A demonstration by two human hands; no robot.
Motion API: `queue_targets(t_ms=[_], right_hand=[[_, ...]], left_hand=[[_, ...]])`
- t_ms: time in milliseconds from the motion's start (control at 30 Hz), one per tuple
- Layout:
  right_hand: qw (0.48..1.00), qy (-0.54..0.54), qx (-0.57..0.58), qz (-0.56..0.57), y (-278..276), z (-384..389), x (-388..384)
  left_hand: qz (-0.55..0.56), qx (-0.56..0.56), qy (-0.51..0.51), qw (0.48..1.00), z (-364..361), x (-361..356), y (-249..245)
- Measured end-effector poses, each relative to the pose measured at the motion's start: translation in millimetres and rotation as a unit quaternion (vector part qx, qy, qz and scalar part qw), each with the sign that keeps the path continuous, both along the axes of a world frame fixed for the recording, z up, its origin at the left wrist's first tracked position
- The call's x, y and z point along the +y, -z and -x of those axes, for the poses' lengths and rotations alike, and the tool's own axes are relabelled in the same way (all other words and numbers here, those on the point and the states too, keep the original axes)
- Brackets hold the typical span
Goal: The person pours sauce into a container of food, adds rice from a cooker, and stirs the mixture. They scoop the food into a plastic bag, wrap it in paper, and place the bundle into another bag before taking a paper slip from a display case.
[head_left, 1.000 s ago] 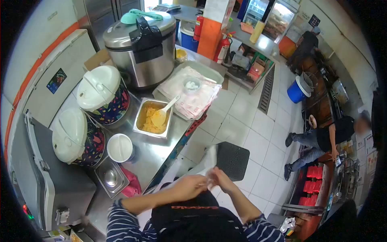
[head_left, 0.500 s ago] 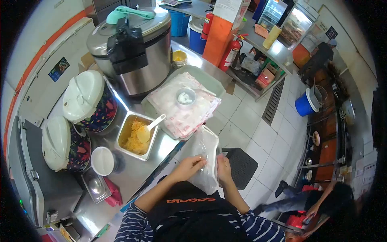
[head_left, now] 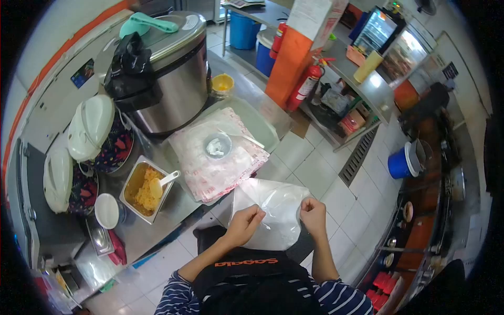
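A clear plastic bag [head_left: 274, 212] with something flat and white in it is held up in front of my apron. My left hand [head_left: 245, 224] pinches its left side, fingers closed. At the opposite side, the fingers of my right hand [head_left: 314, 216] are closed on the bag's edge. Just beyond the bag lies a stack of printed paper sheets [head_left: 202, 170] on a pale green tray [head_left: 268, 131]. A small clear cup [head_left: 217, 145] with white contents sits on the sheets. To the left, a steel pan [head_left: 127, 191] holds yellow food [head_left: 148, 197] and a white serving spoon [head_left: 169, 178].
A large steel cooker [head_left: 178, 79] with a mint-green ladle [head_left: 149, 23] on its lid stands at the back left. Two floral food warmers [head_left: 113, 149] and a white tub [head_left: 107, 211] line the left. Fire extinguishers [head_left: 306, 86] stand by an orange pillar [head_left: 286, 60].
The bag has turned from edge-on to broad side up and spread wider. My right hand has moved right, away from my left. The view has shifted; the crouching person at right is out of sight.
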State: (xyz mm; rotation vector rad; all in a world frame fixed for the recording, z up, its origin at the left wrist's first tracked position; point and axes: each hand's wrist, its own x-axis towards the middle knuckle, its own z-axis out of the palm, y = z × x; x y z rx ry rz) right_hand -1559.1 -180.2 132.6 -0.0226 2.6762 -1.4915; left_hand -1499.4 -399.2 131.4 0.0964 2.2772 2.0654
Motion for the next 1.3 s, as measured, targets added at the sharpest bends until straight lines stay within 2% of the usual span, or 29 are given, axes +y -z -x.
queue_targets(t_ms=[33, 67, 167, 233, 300, 400, 500, 600, 700, 733, 800, 833, 867, 900, 933, 1033, 1067, 1133, 1167, 1233, 1267, 1300], right_hand=[[0.997, -0.021, -0.051, 0.050, -8.4, 3.3, 0.0], [0.982, -0.011, -0.093, 0.163, -22.5, 5.4, -6.4], [0.949, -0.031, -0.209, 0.234, -35.3, 16.9, 4.7], [0.975, -0.111, -0.185, 0.048, -29.8, 20.6, 15.5], [0.965, -0.149, -0.169, -0.131, -26.2, 21.1, 22.9], [0.980, -0.091, -0.174, 0.001, 22.1, 9.1, 43.3], [0.954, -0.035, -0.247, 0.165, 30.6, -0.1, 48.6], [0.939, 0.002, -0.332, 0.085, 37.1, 0.1, 59.2], [0.954, 0.021, -0.290, 0.071, 18.8, -4.1, 51.5], [0.971, 0.008, -0.225, 0.076, 13.3, -4.9, 51.9], [0.992, -0.019, -0.095, 0.085, 3.0, -8.9, 53.7], [0.995, -0.072, -0.038, 0.058, -8.0, -9.0, 54.9], [0.992, -0.122, 0.019, 0.031, -23.9, -6.9, 56.2], [0.983, -0.169, 0.077, 0.003, -41.1, -6.2, 56.2], [0.976, -0.207, 0.060, -0.023, -59.9, -6.8, 53.6], [0.914, -0.342, 0.180, -0.125, -70.4, -0.6, 42.8], [0.885, -0.409, 0.171, -0.144, -69.8, 3.0, 39.7], [0.853, -0.461, 0.175, -0.171, -76.6, 4.7, 23.3], [0.836, -0.486, 0.176, -0.184, -79.9, 4.8, 16.9], [0.868, -0.434, 0.101, -0.221, -84.1, 7.4, 11.7], [0.880, -0.406, 0.062, -0.239, -84.7, 7.8, 9.2], [0.879, -0.400, 0.080, -0.246, -82.1, 7.5, 4.3]], left_hand=[[-0.001, -0.002, -0.005, 1.000, -0.3, 2.4, -0.6], [0.006, 0.005, -0.012, 1.000, -0.7, 5.3, 0.2], [0.022, 0.021, -0.017, 0.999, 0.0, 17.9, 2.7], [0.027, 0.022, -0.015, 0.999, 1.5, 26.9, 4.5], [0.026, 0.021, -0.002, 0.999, 4.0, 34.6, 3.5], [0.038, 0.017, 0.015, 0.999, 6.5, 43.5, 0.7], [0.046, 0.022, 0.023, 0.998, 7.9, 51.5, 1.8], [0.075, 0.063, 0.058, 0.993, 9.9, 59.0, 3.2], [0.134, 0.086, 0.145, 0.977, 13.6, 62.6, -1.7], [0.157, 0.086, 0.177, 0.968, 15.5, 63.3, -3.5], [0.130, 0.168, 0.164, 0.963, 22.2, 58.5, -3.4], [0.117, 0.208, 0.160, 0.958, 27.0, 53.0, -2.3], [0.060, 0.247, 0.108, 0.961, 35.5, 44.4, 2.5], [0.090, 0.275, 0.001, 0.957, 43.7, 37.4, -5.7], [0.116, 0.300, -0.106, 0.941, 51.9, 32.5, -18.5], [0.143, 0.373, -0.137, 0.906, 64.7, 22.8, -70.3], [0.150, 0.366, -0.091, 0.914, 69.2, 20.9, -74.2], [0.167, 0.347, -0.001, 0.923, 73.1, 18.0, -79.0], [0.147, 0.290, -0.019, 0.945, 72.1, 16.8, -76.6], [0.103, 0.175, -0.054, 0.978, 71.7, 15.6, -63.2], [0.055, 0.219, -0.112, 0.968, 70.9, 15.9, -54.5], [0.024, 0.191, -0.133, 0.972, 68.4, 15.2, -58.1]])
